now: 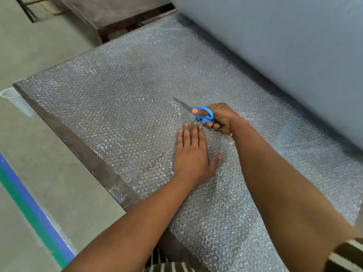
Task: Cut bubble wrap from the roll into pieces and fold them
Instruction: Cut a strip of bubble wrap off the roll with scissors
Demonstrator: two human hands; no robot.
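Head cam: bubble wrap (pixel 121 99) lies flat over the table (pixel 82 152), fed from the big roll (pixel 275 46) on the right. Right hand (pixel 222 118) grips blue scissors (pixel 203 115), blades pointing away-left. Left hand (pixel 193 154) presses flat just beside them. The sheet's clear, bumpy, a bit wrinkled.

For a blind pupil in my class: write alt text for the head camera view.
A right hand holds blue scissors on bubble wrap spread over a table, while the left hand presses the wrap flat. The big roll lies along the far side.
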